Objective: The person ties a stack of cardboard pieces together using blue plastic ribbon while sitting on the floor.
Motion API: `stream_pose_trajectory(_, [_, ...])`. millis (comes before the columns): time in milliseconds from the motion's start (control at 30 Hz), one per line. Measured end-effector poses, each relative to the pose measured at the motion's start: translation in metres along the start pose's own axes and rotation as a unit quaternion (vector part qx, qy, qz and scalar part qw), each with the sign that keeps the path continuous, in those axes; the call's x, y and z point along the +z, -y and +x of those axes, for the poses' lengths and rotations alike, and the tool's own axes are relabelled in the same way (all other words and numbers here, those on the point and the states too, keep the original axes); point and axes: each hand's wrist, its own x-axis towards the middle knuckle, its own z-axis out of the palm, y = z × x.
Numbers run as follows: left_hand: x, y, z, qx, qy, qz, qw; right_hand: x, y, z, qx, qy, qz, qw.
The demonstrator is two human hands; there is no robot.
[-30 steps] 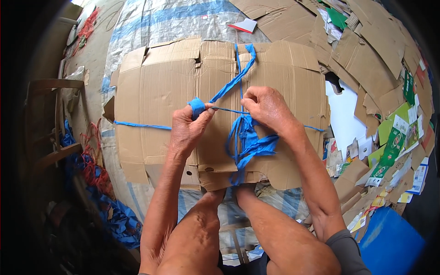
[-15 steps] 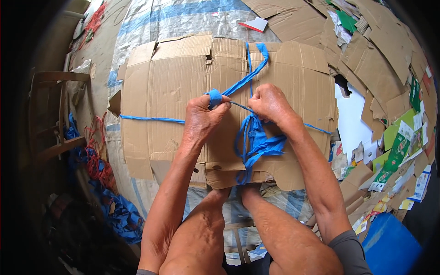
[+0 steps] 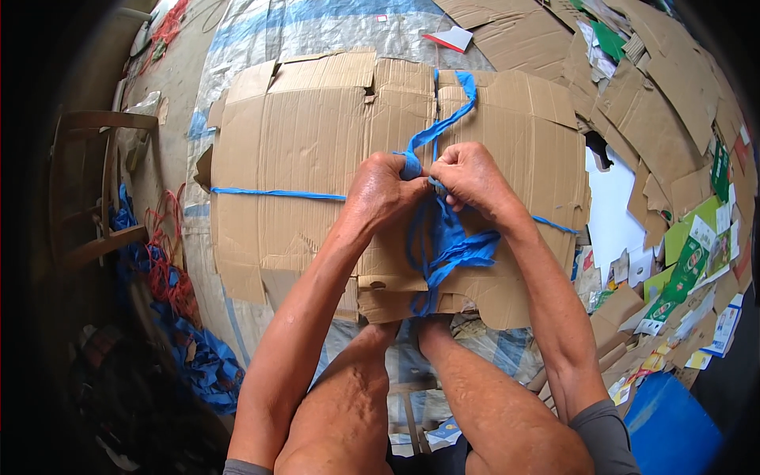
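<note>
Strip (image 3: 443,124), blue, lies on cardboard (image 3: 293,146), just right of middle. My left hand (image 3: 386,190) and right hand (image 3: 473,180) both pinch it, close together. Looks light, soft, perhaps slippery; I'd hold it bunched, close to cardboard.

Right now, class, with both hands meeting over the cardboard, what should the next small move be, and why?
Probably draw the blue strip tight: it is wrapped on the left hand, the right hand pinches close beside, and the strip's upper length lies in a loose bend across the cardboard.
</note>
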Motion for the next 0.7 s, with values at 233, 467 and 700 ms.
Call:
stream_pose_trajectory(233, [-0.003,-0.005,0.005,-0.071,0.06,0.004,0.996,-0.001,-0.001,0.002,-0.011,-0.013,0.021,1.0])
stream_pose_trajectory(467, [0.009,-0.013,0.002,-0.113,0.028,0.059,0.991,0.002,-0.002,0.008,-0.024,-0.003,-0.005,1.0])
stream_pose_trajectory(700, [0.016,-0.003,0.004,-0.088,0.01,-0.035,0.995,-0.004,-0.01,0.0,-0.098,-0.031,-0.087,0.991])
